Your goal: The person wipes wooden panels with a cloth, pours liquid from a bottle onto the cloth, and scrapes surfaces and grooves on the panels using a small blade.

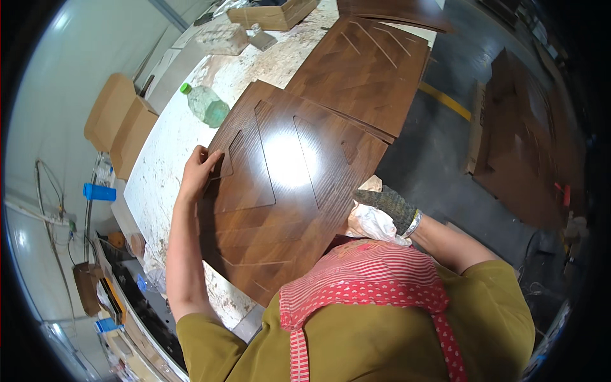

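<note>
A dark brown wood-grain panel [242, 219] with thin grooved lines lies tilted in front of me, its near edge close to my apron. Light glares off its middle. My left hand [198, 170], bare, is closed on the panel's left edge. At the right edge is my right hand [393, 207] in a dark grey-green glove, closed around a crumpled white cloth [372, 221]. Part of that hand's fingers is hidden by the cloth and panel. Beyond, a second brown panel [363, 76] with pale lines rests on top of others.
The paint-stained white table [162, 156] carries a green-capped bottle [207, 106], a whitish block [221, 39] and a cardboard box [273, 14]. An open carton [124, 121] and a blue cup [99, 192] are at the left. More brown panels [522, 146] stand to the right across the grey floor.
</note>
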A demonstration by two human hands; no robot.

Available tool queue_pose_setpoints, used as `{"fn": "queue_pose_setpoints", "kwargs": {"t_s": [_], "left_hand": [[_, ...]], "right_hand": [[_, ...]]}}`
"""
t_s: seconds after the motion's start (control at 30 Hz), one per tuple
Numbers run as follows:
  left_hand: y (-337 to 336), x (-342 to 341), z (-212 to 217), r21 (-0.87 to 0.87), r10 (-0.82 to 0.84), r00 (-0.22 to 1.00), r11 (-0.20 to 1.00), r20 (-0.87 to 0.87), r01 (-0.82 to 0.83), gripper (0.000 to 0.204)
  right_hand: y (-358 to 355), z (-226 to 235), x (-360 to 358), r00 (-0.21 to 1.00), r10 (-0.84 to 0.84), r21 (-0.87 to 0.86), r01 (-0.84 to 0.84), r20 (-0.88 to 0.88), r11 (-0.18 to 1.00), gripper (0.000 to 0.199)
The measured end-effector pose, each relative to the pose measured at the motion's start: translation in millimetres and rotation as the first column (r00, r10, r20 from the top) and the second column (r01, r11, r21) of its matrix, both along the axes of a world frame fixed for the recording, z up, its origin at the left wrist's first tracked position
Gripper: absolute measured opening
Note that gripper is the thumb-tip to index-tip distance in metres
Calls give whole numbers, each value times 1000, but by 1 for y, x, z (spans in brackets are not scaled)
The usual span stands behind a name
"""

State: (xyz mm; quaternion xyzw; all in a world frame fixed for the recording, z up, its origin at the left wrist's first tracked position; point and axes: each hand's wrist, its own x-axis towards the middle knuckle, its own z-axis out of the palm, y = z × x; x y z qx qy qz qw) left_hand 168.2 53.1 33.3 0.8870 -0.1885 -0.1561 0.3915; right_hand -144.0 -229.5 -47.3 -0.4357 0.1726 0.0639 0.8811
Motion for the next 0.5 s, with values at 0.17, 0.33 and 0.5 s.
{"fn": "queue_pose_setpoints", "kwargs": {"t_s": [0.17, 0.33, 0.5], "left_hand": [[-39, 2, 93, 188, -229, 861, 969, 455, 158, 39], [-168, -122, 291, 295, -412, 563, 910, 716, 291, 24], [-159, -74, 271, 568, -597, 391, 798, 700, 203, 39]], "right_hand": [[-2, 23, -16, 992, -3, -154, 23, 127, 988, 23], [-44, 62, -28, 875, -483, 65, 482, 6, 874, 18], [-15, 44, -23, 934, -356, 18, 356, 8, 934, 22]]}}
